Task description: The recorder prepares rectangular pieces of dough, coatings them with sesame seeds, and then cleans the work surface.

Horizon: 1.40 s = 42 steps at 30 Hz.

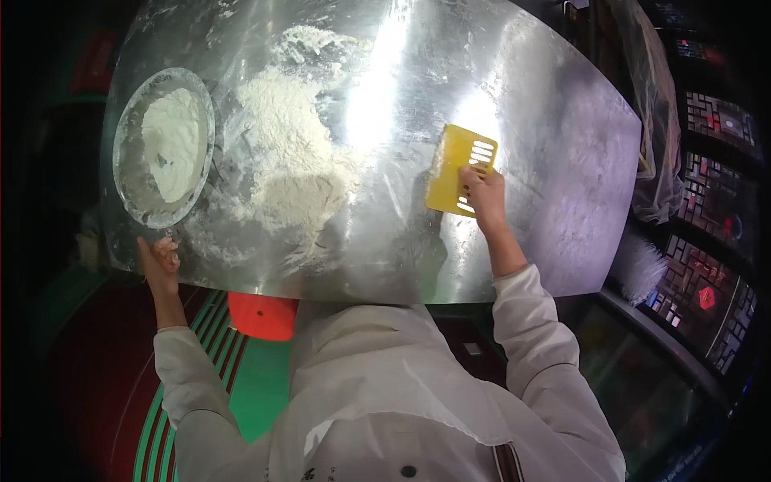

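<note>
My right hand (486, 197) is closed around the slotted side of a yellow plastic dough scraper (451, 165). Flour clings to the scraper's left edge, which is at the metal tabletop (401, 233). At the table's near left edge, my left hand (163, 261) has one finger stretched out and the others bent apart from it; no object shows in it. White powder dusts its fingertips. Just beyond it stands a round metal bowl (128, 197) with a mound of flour (178, 140) inside. Between the bowl and the scraper, a broad heap of loose flour (285, 120) spreads over the tabletop.
An orange-red plastic item (263, 316) sits below the table's near edge, above a green and dark red floor (261, 369). Clear plastic sheeting (654, 120) hangs past the right edge. A white bristly thing (642, 269) is near the right front corner.
</note>
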Each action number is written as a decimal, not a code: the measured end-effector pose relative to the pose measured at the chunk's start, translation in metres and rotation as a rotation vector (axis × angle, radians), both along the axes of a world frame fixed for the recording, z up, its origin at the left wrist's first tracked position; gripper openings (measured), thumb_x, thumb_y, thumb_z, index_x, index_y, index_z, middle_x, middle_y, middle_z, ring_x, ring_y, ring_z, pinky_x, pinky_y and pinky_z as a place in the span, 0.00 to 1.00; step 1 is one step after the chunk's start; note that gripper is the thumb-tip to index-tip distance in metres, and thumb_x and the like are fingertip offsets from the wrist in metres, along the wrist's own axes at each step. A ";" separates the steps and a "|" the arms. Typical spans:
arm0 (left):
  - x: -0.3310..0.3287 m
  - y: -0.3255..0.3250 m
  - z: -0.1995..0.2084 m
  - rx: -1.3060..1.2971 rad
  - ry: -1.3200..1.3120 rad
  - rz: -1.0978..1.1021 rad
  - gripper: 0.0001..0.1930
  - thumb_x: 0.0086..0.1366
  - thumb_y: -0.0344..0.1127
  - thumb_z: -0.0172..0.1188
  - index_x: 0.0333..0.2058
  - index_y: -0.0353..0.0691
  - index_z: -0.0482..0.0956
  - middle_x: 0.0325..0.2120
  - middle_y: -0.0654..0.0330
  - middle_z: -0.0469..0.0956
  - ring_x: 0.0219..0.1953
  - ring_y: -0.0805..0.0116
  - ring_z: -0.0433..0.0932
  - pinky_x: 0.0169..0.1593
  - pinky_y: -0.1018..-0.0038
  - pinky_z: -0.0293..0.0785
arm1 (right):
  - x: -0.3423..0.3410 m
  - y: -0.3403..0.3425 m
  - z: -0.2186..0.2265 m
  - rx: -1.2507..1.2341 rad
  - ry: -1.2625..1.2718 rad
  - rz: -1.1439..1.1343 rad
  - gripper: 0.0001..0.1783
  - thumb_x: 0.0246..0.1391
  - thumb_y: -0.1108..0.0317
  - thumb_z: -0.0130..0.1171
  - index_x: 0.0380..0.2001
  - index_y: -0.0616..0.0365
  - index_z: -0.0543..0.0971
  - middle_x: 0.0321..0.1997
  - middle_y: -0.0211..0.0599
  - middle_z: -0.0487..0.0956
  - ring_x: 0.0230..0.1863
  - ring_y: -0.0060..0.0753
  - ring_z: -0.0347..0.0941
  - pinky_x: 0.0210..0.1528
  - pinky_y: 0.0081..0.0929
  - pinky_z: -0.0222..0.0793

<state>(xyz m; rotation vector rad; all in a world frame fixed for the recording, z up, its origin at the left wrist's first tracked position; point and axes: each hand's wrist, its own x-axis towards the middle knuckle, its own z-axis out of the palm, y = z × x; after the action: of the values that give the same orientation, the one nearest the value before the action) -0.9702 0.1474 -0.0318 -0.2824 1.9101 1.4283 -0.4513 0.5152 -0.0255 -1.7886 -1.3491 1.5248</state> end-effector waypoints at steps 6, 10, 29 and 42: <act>0.066 0.009 -0.010 -0.331 0.124 -0.349 0.32 0.66 0.63 0.45 0.19 0.39 0.75 0.12 0.63 0.71 0.13 0.71 0.69 0.20 0.77 0.64 | -0.204 -0.031 -0.006 0.284 -0.126 0.479 0.14 0.51 0.66 0.54 0.31 0.70 0.77 0.28 0.59 0.78 0.31 0.53 0.77 0.37 0.38 0.72; 0.059 -0.001 -0.010 -0.393 0.114 -0.399 0.31 0.65 0.62 0.48 0.18 0.39 0.75 0.13 0.62 0.72 0.14 0.70 0.71 0.20 0.75 0.66 | -0.074 -0.032 0.032 0.025 0.022 0.272 0.11 0.57 0.66 0.55 0.33 0.65 0.77 0.26 0.31 0.77 0.27 0.19 0.73 0.29 0.23 0.70; 0.037 0.004 -0.013 -0.390 0.113 -0.505 0.30 0.62 0.63 0.53 0.19 0.39 0.75 0.11 0.59 0.72 0.10 0.72 0.68 0.16 0.78 0.63 | -0.165 -0.087 0.020 0.221 0.053 0.290 0.11 0.55 0.67 0.56 0.35 0.67 0.77 0.27 0.36 0.77 0.24 0.23 0.72 0.25 0.29 0.69; -0.034 -0.040 -0.030 -0.196 0.119 -0.323 0.29 0.66 0.60 0.49 0.20 0.38 0.75 0.10 0.61 0.71 0.09 0.74 0.66 0.14 0.80 0.58 | 0.056 -0.202 0.022 -0.057 -0.184 -0.255 0.13 0.56 0.65 0.57 0.41 0.60 0.76 0.32 0.32 0.77 0.28 0.23 0.74 0.29 0.21 0.72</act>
<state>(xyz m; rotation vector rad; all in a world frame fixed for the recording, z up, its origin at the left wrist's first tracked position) -1.0040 0.1069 -0.0615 0.0224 2.0853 1.0676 -0.3955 0.3134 -0.0033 -2.0895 -1.1135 1.3015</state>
